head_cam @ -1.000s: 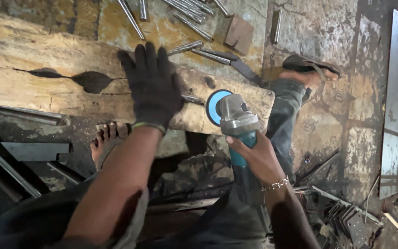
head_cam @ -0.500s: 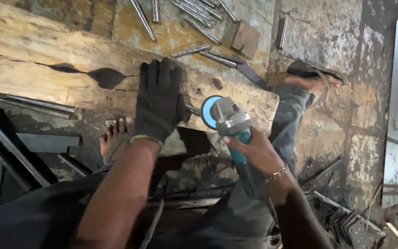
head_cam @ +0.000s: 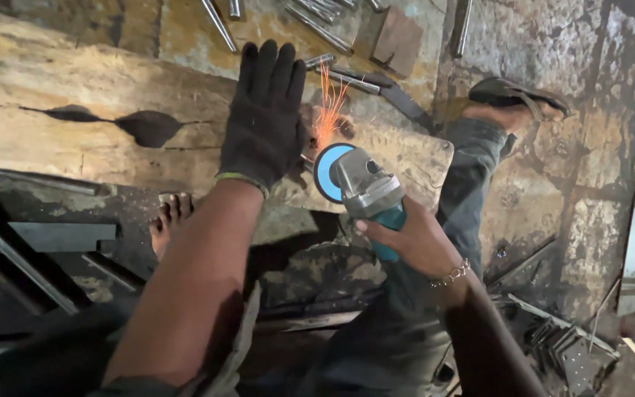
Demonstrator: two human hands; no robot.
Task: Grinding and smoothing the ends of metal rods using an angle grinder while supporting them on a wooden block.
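My gloved left hand [head_cam: 264, 117] presses flat, fingers spread, on the wooden plank [head_cam: 75, 125]; at its four o'clock, my right hand [head_cam: 413, 239] grips the sparking angle grinder [head_cam: 361, 187].

head cam | looks steeply down | close over wooden plank [head_cam: 75, 140] | single view

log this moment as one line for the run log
left hand: gloved, flat on plank | right hand: gripping grinder | sparks: flying at disc

Left hand [head_cam: 264, 117] hides the workpiece
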